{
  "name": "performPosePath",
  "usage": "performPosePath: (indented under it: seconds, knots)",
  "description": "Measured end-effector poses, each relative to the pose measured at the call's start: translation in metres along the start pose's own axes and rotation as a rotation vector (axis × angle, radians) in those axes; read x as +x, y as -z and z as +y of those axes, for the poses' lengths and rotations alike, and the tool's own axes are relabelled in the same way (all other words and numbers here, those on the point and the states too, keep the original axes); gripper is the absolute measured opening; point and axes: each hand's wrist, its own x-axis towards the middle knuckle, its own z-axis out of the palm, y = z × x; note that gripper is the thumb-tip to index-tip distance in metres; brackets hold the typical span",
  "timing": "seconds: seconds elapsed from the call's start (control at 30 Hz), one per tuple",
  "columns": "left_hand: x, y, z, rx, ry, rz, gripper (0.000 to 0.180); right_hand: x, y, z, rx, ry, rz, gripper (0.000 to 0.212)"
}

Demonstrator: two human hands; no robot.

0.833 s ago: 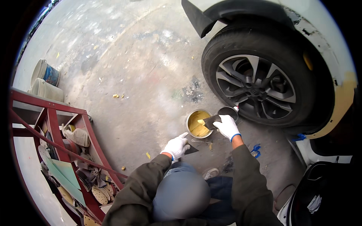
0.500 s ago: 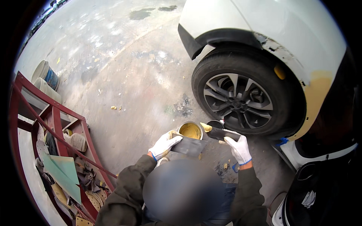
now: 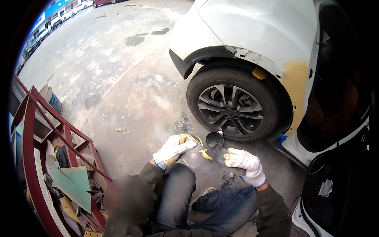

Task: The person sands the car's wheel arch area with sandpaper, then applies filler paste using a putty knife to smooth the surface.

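My left hand (image 3: 173, 151), in a white work glove, grips a thin grey flat plate (image 3: 197, 165) by its edge. My gloved right hand (image 3: 246, 164) is closed around a dark, flat putty spreader (image 3: 218, 153). Yellow putty (image 3: 205, 155) clings to the spreader's tip, which overlaps the plate between my hands; whether the two touch I cannot tell. Beyond my left fingers only the rim of the putty can (image 3: 198, 140) shows, its inside hidden. A black round container (image 3: 214, 138) stands beside it, close to the car's tyre.
At right stands a white car (image 3: 252, 23) with a wheel (image 3: 231, 112), a yellow filler patch (image 3: 295, 79) behind the wheel arch and an open door (image 3: 335, 197). A dark red metal rack (image 3: 63, 118) holding scraps and a green sheet (image 3: 75, 183) fills the left. A bucket (image 3: 51, 98) stands beyond.
The view has shifted, putting the car further left in the picture. The spreader's putty-covered tip has come from beside the can to over the plate. My left hand now covers most of the can.
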Motion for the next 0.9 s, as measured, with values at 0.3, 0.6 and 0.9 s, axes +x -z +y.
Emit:
performPosePath:
  seconds: [0.3,0.6,0.9]
  knots:
    - [-0.015,-0.024,0.021,-0.136,-0.052,0.031,0.022,-0.025,0.026,0.009,0.046,-0.081,0.035,0.024]
    - [-0.015,-0.047,0.022,0.22,-0.216,0.269,0.017,-0.046,0.001,-0.002,0.817,-0.724,0.243,0.028]
    - [-0.005,-0.047,-0.002,0.016,0.026,0.112,0.018,-0.029,-0.025,0.02,1.355,-0.771,0.568,0.018]
